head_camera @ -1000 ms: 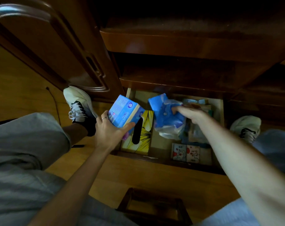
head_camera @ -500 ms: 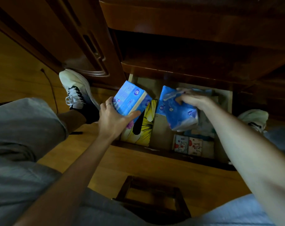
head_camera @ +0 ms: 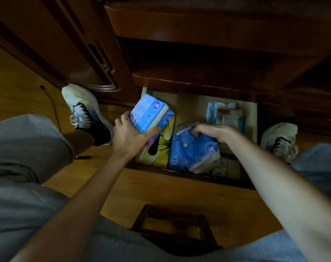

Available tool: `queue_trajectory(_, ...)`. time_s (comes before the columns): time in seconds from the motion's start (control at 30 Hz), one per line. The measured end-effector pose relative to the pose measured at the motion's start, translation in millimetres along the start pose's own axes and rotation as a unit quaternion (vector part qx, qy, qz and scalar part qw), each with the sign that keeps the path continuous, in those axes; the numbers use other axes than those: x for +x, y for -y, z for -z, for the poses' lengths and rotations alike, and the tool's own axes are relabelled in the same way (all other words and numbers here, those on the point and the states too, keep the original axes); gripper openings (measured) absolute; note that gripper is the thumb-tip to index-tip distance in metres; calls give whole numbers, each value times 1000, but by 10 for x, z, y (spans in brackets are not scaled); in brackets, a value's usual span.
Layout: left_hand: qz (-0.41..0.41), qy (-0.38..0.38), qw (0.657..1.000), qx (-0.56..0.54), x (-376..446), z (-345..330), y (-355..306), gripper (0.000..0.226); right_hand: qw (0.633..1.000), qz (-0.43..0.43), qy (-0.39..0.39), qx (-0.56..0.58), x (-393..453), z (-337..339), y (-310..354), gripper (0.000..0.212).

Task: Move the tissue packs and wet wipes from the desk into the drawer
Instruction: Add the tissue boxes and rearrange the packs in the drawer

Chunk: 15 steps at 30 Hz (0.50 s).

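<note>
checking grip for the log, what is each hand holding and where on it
Left hand grips a blue tissue pack by its lower end, above the drawer. Right hand grasps the blue multipack at its top.

Gripping a blue tissue pack (head_camera: pixel 151 112) in the left hand (head_camera: pixel 131 136), tilted above a yellow tissue box (head_camera: pixel 161 146) inside the open drawer (head_camera: pixel 195 103). Pressing a bigger blue multipack (head_camera: pixel 193 154) down beside it with the right hand (head_camera: pixel 215 131). Lying at the back right, wet wipes (head_camera: pixel 225 114).

Grey shorts (head_camera: pixel 19 148), white sneakers (head_camera: pixel 85 110), finger ring (head_camera: pixel 123 120)
</note>
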<state>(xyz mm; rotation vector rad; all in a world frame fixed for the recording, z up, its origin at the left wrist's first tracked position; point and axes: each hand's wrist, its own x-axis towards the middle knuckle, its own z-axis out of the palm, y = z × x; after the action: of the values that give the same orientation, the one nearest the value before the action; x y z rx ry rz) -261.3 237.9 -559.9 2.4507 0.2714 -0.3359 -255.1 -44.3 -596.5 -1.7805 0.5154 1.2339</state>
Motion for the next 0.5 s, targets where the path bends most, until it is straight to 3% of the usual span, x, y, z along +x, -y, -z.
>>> queue_trajectory(0.13, -34, 3, 999, 35, -101, -68, -164, 124, 983, 58, -139, 101, -241, 310, -177, 18)
queue_trajectory(0.27, -45, 16, 996, 71, -207, -207, -377, 116, 963, 55, -215, 151, -467, 441, -398, 40)
queue_trajectory(0.33, -22, 54, 997, 54, -279, -321, -444, 111, 952, 66, -242, 172, -528, 427, -496, 36)
queue_trajectory(0.43, -45, 82, 991, 94, -408, -525, -520, 106, 935, 94, -273, 204, -598, 392, -597, 9)
queue_trajectory(0.5, -82, 79, 980, 163, -423, -666, -596, 116, 924, 99, -292, 226, -634, 405, -664, 13)
